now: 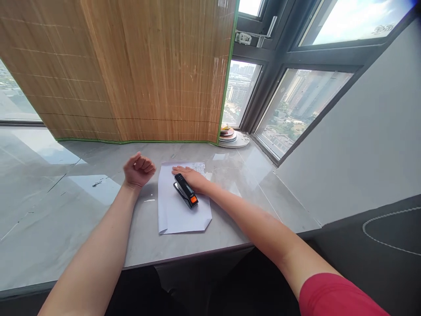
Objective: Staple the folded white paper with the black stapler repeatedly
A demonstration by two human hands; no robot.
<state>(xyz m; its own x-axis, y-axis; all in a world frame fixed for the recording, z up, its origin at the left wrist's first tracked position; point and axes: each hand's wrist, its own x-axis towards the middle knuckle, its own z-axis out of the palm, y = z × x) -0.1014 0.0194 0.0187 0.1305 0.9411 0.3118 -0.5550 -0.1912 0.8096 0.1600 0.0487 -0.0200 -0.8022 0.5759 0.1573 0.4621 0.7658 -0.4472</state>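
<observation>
A sheaf of white paper (174,217) lies on the grey marble-look ledge, with its lower corners folded or bent. On top of it rests a black stapler (185,189) with an orange button at its near end. My right hand (192,177) lies flat on the paper's upper part, fingers stretched out to the left, just behind the stapler; part of the hand is hidden by it. To the left of the paper, my left hand (140,171) is curled into a fist above the ledge, and nothing shows in it.
A bamboo blind (148,74) with green edging hangs down to the back of the ledge. Stacked plates (230,137) stand in the corner by the windows (289,105). A white wall (355,131) bounds the right side. The ledge's front edge (197,253) runs near my body.
</observation>
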